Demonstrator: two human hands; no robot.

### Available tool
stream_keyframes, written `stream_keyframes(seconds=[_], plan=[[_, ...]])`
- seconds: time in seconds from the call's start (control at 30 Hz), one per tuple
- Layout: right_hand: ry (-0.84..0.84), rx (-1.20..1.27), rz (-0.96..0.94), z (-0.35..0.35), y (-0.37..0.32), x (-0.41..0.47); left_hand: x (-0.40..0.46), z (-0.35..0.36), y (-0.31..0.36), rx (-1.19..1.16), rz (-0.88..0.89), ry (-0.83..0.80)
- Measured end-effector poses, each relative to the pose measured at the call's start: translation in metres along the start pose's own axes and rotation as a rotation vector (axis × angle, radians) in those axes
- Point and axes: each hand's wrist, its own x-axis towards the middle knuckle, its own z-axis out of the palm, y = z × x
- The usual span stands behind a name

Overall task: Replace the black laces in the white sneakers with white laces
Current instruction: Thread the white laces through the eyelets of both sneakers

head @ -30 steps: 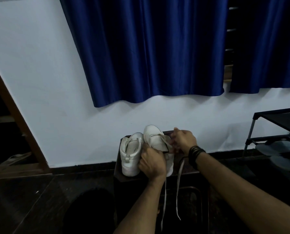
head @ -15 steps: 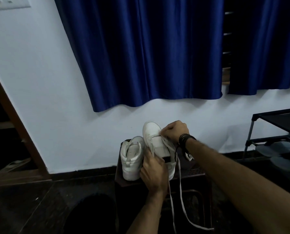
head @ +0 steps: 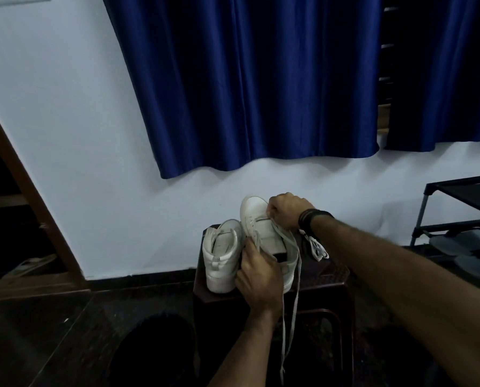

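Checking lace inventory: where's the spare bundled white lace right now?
Head view, right of centre: the bundled white lace lies on the dark stool, just right of the held sneaker, below the right hand.

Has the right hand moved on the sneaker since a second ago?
Yes. The right hand has gone from the sneaker's middle, near the stool top, up to its toe, farther from the stool, pinching the white lace.

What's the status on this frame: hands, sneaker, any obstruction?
Left hand gripping tilted sneaker at heel. Right hand pinching white lace near toe eyelets. Second sneaker alongside on stool. Nothing blocking.
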Motion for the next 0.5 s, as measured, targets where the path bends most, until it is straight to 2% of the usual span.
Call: stream_keyframes(seconds=[0.03, 0.13, 0.2, 0.37, 0.43, 0.5], plan=[[0.027, 0.057, 0.019, 0.003, 0.001, 0.001, 0.0, 0.0, 0.0, 0.01, -0.002, -0.013], [0.147, 0.476, 0.104, 0.014, 0.005, 0.004, 0.004, 0.002, -0.001, 0.061, -0.007, -0.035], [0.16, 0.618, 0.101, 0.017, 0.005, 0.004, 0.005, 0.004, 0.0, 0.075, -0.027, -0.035], [0.06, 0.485, -0.045, 0.011, 0.01, 0.005, 0.005, 0.007, -0.003, 0.068, -0.015, -0.042], [-0.012, 0.319, -0.111, 0.007, 0.009, 0.007, 0.007, 0.008, -0.003, 0.076, -0.014, -0.037], [-0.001, 0.123, -0.159, 0.006, 0.003, 0.006, 0.006, 0.01, -0.004, 0.088, -0.01, -0.022]])
